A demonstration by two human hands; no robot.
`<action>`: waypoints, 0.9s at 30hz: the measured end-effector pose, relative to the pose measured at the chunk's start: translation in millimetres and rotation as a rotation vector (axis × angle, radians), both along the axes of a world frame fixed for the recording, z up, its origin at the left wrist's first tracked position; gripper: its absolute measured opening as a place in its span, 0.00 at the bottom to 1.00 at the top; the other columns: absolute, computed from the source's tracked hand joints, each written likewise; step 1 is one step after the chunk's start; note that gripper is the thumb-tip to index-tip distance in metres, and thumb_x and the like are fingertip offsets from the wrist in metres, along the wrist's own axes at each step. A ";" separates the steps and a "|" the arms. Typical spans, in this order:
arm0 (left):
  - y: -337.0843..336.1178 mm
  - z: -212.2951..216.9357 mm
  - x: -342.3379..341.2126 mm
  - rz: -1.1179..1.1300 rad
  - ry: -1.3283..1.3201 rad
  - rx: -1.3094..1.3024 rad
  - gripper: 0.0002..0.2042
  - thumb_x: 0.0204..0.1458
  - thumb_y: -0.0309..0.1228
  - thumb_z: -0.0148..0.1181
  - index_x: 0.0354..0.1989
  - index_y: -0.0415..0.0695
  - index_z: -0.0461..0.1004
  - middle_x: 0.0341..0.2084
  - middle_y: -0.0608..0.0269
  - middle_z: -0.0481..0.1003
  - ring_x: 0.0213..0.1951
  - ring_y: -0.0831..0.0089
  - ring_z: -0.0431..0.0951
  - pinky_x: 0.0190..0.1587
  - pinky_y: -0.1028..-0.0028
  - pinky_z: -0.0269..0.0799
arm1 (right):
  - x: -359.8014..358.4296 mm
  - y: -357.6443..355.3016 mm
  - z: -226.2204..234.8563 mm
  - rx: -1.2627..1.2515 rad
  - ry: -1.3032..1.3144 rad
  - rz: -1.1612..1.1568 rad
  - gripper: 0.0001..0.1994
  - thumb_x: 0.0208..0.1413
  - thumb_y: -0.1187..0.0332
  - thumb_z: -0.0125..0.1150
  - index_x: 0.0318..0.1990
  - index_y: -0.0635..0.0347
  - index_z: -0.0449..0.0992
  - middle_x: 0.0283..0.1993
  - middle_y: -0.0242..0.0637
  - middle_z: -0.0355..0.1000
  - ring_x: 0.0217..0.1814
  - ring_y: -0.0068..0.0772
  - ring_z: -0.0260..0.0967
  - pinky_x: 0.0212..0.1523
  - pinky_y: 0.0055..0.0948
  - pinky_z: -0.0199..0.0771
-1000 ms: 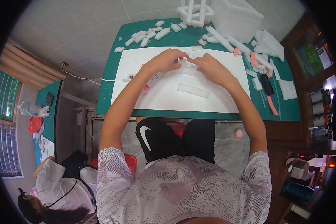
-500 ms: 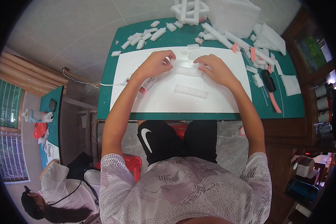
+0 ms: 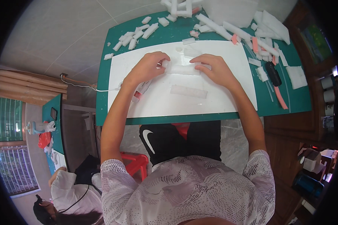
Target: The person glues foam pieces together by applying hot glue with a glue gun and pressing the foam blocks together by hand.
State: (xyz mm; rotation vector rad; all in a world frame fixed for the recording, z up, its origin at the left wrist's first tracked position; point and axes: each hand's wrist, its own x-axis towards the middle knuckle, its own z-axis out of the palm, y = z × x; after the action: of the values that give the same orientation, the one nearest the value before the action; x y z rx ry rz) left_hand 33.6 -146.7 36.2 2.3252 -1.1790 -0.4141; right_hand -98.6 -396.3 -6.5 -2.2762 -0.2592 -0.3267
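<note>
A white foam strip [image 3: 184,70] lies crosswise on the white board [image 3: 161,107]. My left hand [image 3: 151,68] curls at its left end, with a small white foam piece [image 3: 165,63] between thumb and fingers. At the other end, my right hand [image 3: 216,69] bends thumb and fingers around the foam; its exact grip is partly hidden. Nearer to me lies a separate flat foam strip [image 3: 188,91]. Beside my left wrist rests a white-and-red corded tool [image 3: 139,91], partly covered by the forearm.
Cut foam blocks [image 3: 135,36] lie on the green table mat [image 3: 112,41] at the far left. Long foam bars [image 3: 214,27], a large foam block [image 3: 231,13] and a black-handled tool [image 3: 273,74] are at the right. Another person [image 3: 69,191] sits at the lower left.
The view has shifted and tilted slightly. My left fingers have closed in on the small foam piece, and my right hand stays at the strip's right end.
</note>
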 end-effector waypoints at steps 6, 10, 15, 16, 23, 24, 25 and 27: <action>-5.9 1.2 -1.8 -0.012 -0.045 0.061 0.16 0.50 0.18 0.63 0.49 0.38 0.79 0.47 0.53 0.79 0.46 0.62 0.82 0.54 0.70 0.78 | 1.1 -1.9 -6.6 0.001 -0.020 -0.019 0.10 0.62 0.67 0.62 0.48 0.57 0.83 0.50 0.40 0.81 0.51 0.43 0.77 0.55 0.35 0.74; -4.9 -0.7 -3.5 0.005 -0.054 0.051 0.16 0.49 0.17 0.63 0.49 0.38 0.79 0.46 0.53 0.80 0.45 0.62 0.82 0.53 0.70 0.78 | 1.5 -1.2 -8.7 -0.035 -0.062 -0.010 0.10 0.62 0.66 0.62 0.47 0.57 0.83 0.49 0.40 0.81 0.50 0.43 0.77 0.54 0.36 0.75; -4.4 -4.7 -3.0 0.006 -0.067 0.056 0.16 0.49 0.17 0.63 0.49 0.38 0.80 0.45 0.54 0.80 0.43 0.61 0.83 0.52 0.70 0.78 | 1.4 -0.8 -12.6 -0.050 -0.076 -0.007 0.10 0.62 0.66 0.62 0.47 0.57 0.83 0.48 0.39 0.81 0.50 0.43 0.77 0.54 0.37 0.75; -3.5 -7.6 -2.0 -0.010 -0.073 0.014 0.16 0.48 0.18 0.62 0.47 0.37 0.79 0.42 0.52 0.79 0.41 0.59 0.82 0.50 0.68 0.77 | 1.4 -1.0 -12.7 -0.052 -0.074 -0.008 0.10 0.62 0.66 0.62 0.47 0.57 0.83 0.48 0.39 0.81 0.50 0.43 0.77 0.54 0.36 0.75; -6.2 -8.5 -3.7 -0.032 -0.105 -0.017 0.16 0.46 0.18 0.61 0.46 0.36 0.79 0.39 0.50 0.79 0.38 0.56 0.80 0.47 0.65 0.75 | 0.9 -0.6 -12.7 -0.075 -0.089 -0.016 0.10 0.63 0.65 0.61 0.47 0.56 0.83 0.48 0.39 0.81 0.50 0.42 0.77 0.54 0.36 0.75; -5.9 -9.1 -3.5 -0.030 -0.105 -0.016 0.16 0.46 0.18 0.61 0.46 0.36 0.79 0.39 0.50 0.79 0.38 0.56 0.80 0.47 0.65 0.75 | 1.5 -0.5 -13.2 -0.075 -0.089 -0.014 0.10 0.63 0.65 0.61 0.47 0.56 0.83 0.48 0.39 0.81 0.50 0.42 0.77 0.54 0.36 0.75; -5.4 -9.6 -3.4 -0.028 -0.112 -0.018 0.16 0.46 0.18 0.61 0.46 0.36 0.79 0.39 0.50 0.79 0.38 0.56 0.80 0.47 0.65 0.75 | 1.8 -0.2 -13.7 -0.068 -0.091 -0.013 0.10 0.63 0.65 0.61 0.48 0.56 0.83 0.48 0.39 0.81 0.50 0.42 0.77 0.54 0.36 0.75; -5.0 -8.6 -4.7 -0.026 -0.120 -0.020 0.16 0.46 0.18 0.61 0.46 0.36 0.79 0.39 0.50 0.79 0.38 0.56 0.80 0.46 0.65 0.75 | 2.4 -0.3 -15.0 -0.061 -0.095 -0.012 0.10 0.63 0.65 0.61 0.48 0.56 0.83 0.49 0.39 0.81 0.50 0.42 0.77 0.54 0.36 0.75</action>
State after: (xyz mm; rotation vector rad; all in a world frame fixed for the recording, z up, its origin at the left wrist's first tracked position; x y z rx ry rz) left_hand 28.9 -151.7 27.6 2.3473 -1.2647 -0.2739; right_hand -96.2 -396.6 -21.5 -2.3258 -0.3083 -0.4394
